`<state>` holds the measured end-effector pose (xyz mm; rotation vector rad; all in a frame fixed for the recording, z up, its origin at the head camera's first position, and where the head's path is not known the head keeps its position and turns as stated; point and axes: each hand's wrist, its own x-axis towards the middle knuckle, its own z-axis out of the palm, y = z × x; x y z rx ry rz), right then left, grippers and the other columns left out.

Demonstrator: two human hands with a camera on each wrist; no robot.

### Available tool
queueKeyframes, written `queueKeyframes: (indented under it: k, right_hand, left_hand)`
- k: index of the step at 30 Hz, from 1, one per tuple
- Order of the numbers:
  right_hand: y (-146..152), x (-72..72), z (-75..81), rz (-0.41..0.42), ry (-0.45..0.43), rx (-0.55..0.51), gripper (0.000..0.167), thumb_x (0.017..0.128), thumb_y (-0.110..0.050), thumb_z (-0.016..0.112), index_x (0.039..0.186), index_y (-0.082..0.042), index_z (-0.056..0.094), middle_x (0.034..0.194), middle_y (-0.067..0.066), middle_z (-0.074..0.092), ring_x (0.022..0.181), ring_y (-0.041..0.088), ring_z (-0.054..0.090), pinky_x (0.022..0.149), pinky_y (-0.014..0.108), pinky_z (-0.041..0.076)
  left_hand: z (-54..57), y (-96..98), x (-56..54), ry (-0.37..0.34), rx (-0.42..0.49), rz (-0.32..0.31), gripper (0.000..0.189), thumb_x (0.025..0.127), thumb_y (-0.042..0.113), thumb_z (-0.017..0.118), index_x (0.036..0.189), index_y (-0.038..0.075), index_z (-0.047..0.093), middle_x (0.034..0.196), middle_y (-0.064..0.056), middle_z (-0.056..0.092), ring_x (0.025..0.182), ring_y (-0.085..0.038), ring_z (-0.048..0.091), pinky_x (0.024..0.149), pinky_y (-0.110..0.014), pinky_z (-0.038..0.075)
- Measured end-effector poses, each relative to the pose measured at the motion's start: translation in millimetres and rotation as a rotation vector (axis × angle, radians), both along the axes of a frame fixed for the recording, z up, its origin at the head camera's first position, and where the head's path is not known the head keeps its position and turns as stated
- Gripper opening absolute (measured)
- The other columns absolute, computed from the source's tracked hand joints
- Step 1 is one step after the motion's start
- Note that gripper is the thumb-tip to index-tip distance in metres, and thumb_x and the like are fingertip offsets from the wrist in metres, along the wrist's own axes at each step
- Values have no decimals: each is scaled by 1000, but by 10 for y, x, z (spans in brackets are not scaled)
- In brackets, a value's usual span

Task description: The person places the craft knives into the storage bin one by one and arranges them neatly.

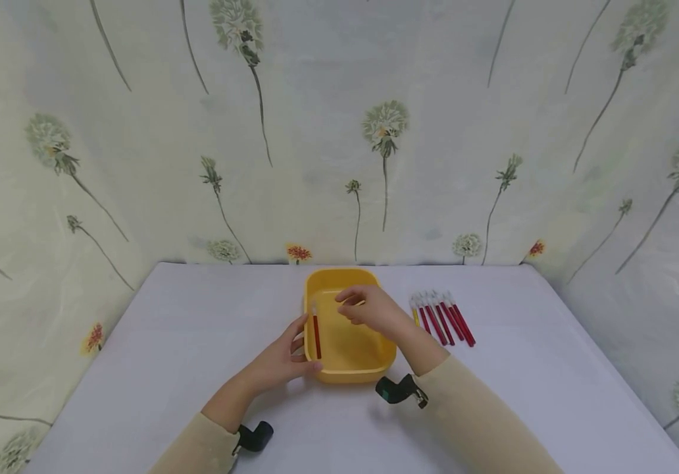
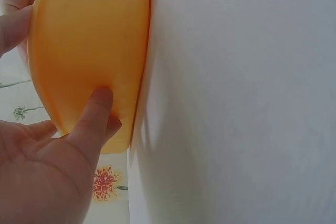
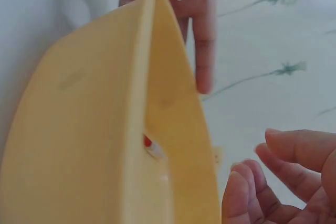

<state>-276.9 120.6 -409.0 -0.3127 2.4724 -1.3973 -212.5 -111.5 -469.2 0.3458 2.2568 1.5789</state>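
Note:
A yellow plastic tray (image 1: 351,372) sits on the table. Inside it, along the left wall, lies a slim red stick with a pale tip (image 1: 317,337), which looks like a paintbrush. My left hand (image 1: 283,355) holds the tray at its near left corner, thumb at the front and fingers on the left side; the left wrist view shows fingertips against the tray's outer wall (image 2: 94,35). Above the tray floor hovers my right hand (image 1: 370,308), its fingers loosely bent and nothing between them. In the right wrist view, those fingers (image 3: 294,150) are apart from the tray.
Right of the tray, several similar red sticks (image 1: 447,322) with pale tips lie in a row on the white table (image 1: 209,316), a yellow one (image 1: 415,316) at their left end. A dandelion-patterned cloth (image 1: 316,131) stands behind and at both sides.

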Motion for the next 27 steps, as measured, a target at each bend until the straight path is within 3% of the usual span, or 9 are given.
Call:
queueKeyframes:
  k: [7, 11, 17, 27]
  right_hand:
    - [217, 78, 125, -18, 65, -4, 26, 97, -20, 67, 120, -8, 70, 112, 8, 68, 100, 36, 65, 83, 36, 59]
    - [338, 129, 190, -37, 98, 12, 27, 98, -22, 67, 121, -9, 70, 114, 7, 68, 96, 29, 65, 83, 35, 58]
    - [516, 207, 271, -55, 125, 40, 28, 98, -24, 66, 123, -10, 69, 116, 7, 69, 100, 28, 65, 85, 36, 58]
    - [903, 306, 416, -85, 158, 141, 34, 98, -35, 65, 125, -14, 67, 118, 8, 68, 103, 28, 63, 86, 39, 58]
  left_hand:
    - [-2, 5, 6, 3, -17, 18, 101, 88, 33, 79, 162, 19, 12, 166, -11, 19, 136, -35, 48, 108, -46, 43]
    - [-1, 3, 11, 10, -32, 16, 100, 88, 32, 79, 162, 19, 12, 166, -11, 19, 135, -36, 49, 108, -47, 43]
    - [15, 10, 24, 13, -27, 17, 102, 87, 33, 79, 162, 17, 12, 165, -13, 19, 135, -37, 49, 107, -47, 44]
    - [-12, -6, 10, 26, -20, 4, 102, 87, 33, 79, 162, 17, 11, 165, -12, 19, 137, -35, 47, 107, -46, 44]
